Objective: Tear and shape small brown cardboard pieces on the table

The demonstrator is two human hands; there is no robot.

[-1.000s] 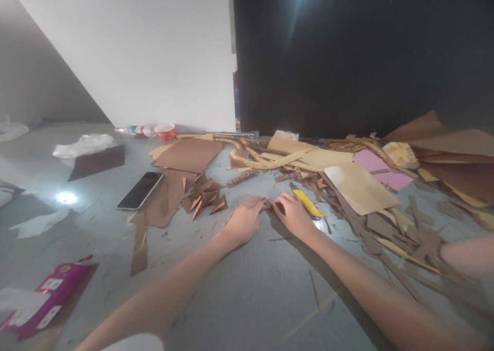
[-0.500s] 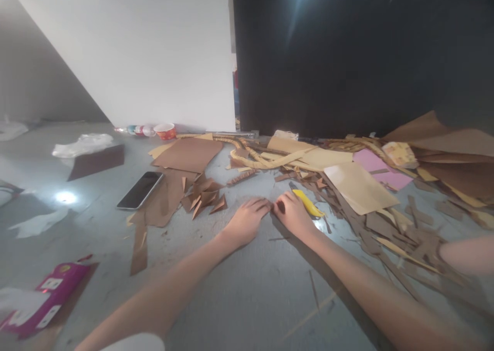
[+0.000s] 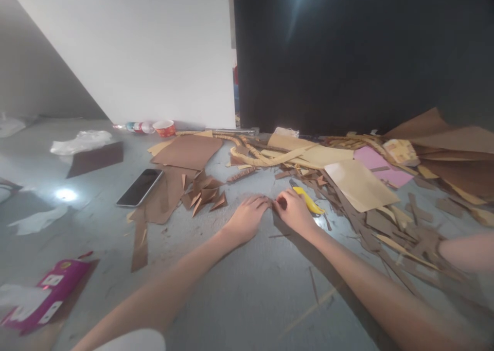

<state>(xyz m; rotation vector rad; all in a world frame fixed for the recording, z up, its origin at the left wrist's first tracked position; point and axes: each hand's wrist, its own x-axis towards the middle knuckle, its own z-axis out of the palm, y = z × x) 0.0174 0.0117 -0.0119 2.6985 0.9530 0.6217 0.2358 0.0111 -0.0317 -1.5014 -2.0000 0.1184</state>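
Observation:
My left hand [image 3: 249, 220] and my right hand [image 3: 295, 213] meet almost fingertip to fingertip over the grey surface. The right thumb and forefinger are pinched together in a ring; the left fingers are bent and pressed together. A small dark bit shows between the fingertips, too hidden to name. Just behind my right hand lies a yellow-handled cutter [image 3: 309, 200], its dark end partly covered by the hand. Left of my left hand sits a cluster of folded brown paper pieces [image 3: 204, 194] with pointed tips.
A phone [image 3: 140, 187] rests partly on brown paper. Paper strips and scraps [image 3: 366, 232] spread along the right, below a tan sheet [image 3: 360, 183]. Another person's arm [image 3: 469, 253] enters at right. A magenta case [image 3: 50, 294] lies front left. A paper cup [image 3: 164, 128] stands by the white panel.
Both hands stay together at nearly the same spot, with only slight finger movement. The whole view shifts very slightly.

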